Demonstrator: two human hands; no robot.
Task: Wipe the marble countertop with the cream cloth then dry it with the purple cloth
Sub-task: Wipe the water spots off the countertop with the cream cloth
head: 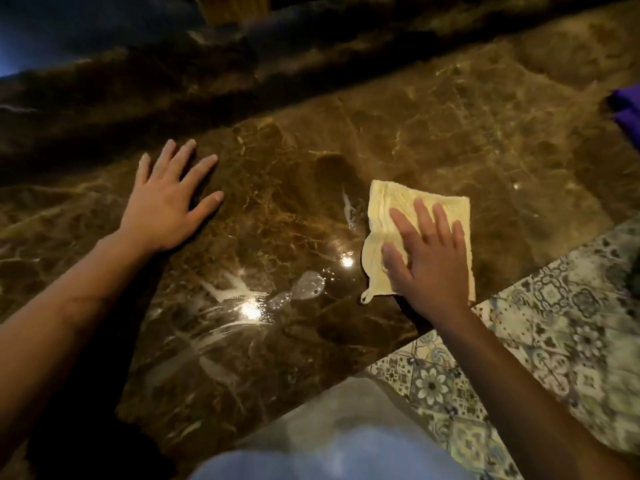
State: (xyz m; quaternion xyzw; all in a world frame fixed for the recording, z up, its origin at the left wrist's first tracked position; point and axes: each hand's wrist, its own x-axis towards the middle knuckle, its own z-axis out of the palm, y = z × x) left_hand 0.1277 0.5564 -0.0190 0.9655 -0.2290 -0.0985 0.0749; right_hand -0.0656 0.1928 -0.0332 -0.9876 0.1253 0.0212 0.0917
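Head view, cream cloth (391,216) under right hand (429,265) fingers

Dim, glare spots, blurred edges

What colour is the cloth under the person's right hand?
Pale cream-yellow. The cloth lies flat under the right hand, seen best in the head view.

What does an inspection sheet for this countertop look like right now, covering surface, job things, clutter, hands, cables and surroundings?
Surface: brown marble countertop, water puddles and streaks near the front edge.
Job's things: cream cloth flat on the marble; purple cloth at far right, partly out of frame.
Clutter: nothing seen.
Hands: left hand flat on bare marble; right hand pressing the cream cloth, fingers spread.
Cables: nothing seen.
Surroundings: patterned floor tiles below the edge.
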